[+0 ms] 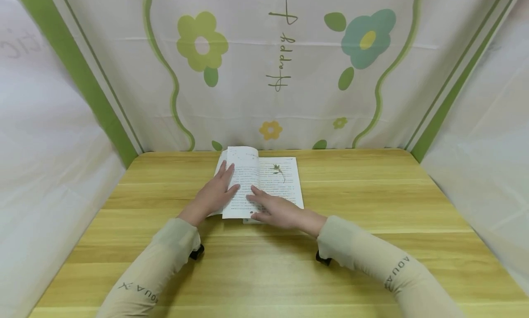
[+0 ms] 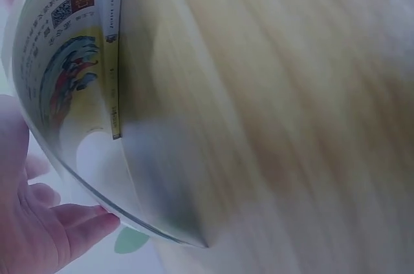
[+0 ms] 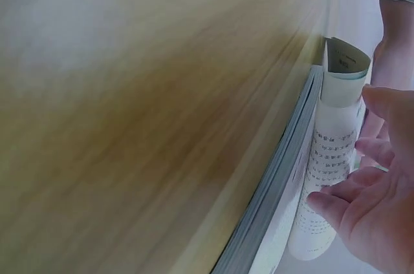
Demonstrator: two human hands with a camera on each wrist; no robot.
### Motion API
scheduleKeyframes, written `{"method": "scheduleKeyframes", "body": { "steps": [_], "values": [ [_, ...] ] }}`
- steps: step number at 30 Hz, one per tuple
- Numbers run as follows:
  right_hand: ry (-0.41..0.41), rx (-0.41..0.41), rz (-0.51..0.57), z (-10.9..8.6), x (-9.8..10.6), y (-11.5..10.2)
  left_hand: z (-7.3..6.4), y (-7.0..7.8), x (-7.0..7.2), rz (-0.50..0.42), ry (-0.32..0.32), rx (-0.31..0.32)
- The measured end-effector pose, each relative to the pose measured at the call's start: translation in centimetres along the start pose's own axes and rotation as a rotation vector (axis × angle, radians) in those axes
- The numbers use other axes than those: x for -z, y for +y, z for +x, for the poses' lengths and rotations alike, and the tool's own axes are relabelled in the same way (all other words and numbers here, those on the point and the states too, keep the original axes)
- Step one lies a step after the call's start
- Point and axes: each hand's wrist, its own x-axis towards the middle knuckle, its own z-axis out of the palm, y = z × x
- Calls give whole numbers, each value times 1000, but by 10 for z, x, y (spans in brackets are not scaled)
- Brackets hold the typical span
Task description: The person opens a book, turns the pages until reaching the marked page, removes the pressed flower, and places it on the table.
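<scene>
An open book [image 1: 291,189] lies at the far middle of the table, printed pages up. On its right page is a small dried sprig [image 1: 276,169] with leaves and a thin stem. The left page [image 1: 244,171] bulges upward, and my left hand [image 1: 212,194] rests on its outer edge with extended fingers. In the left wrist view the cover [image 2: 81,80], with a coloured picture inside, bends up from the table beside the left hand [image 2: 39,222]. Near the fold, my right hand [image 1: 278,210] touches the raised page with relaxed fingers [image 3: 330,206].
The wooden table [image 1: 264,272] reaches a flower-printed cloth [image 1: 272,102] at the back. White cloth walls [image 1: 53,125] hang at both sides. A small black device [image 1: 197,252] sits under the left wrist, another black device [image 1: 323,258] under the right.
</scene>
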Motion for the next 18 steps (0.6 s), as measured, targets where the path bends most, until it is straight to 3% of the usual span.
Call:
{"method": "scheduleKeyframes", "body": {
  "steps": [13, 18],
  "values": [
    [-36, 67, 19, 9, -1, -4, 4, 3, -4, 60, -47, -19],
    [-42, 53, -2, 8, 2, -2, 2, 3, -2, 84, -64, 16]
  ]
}}
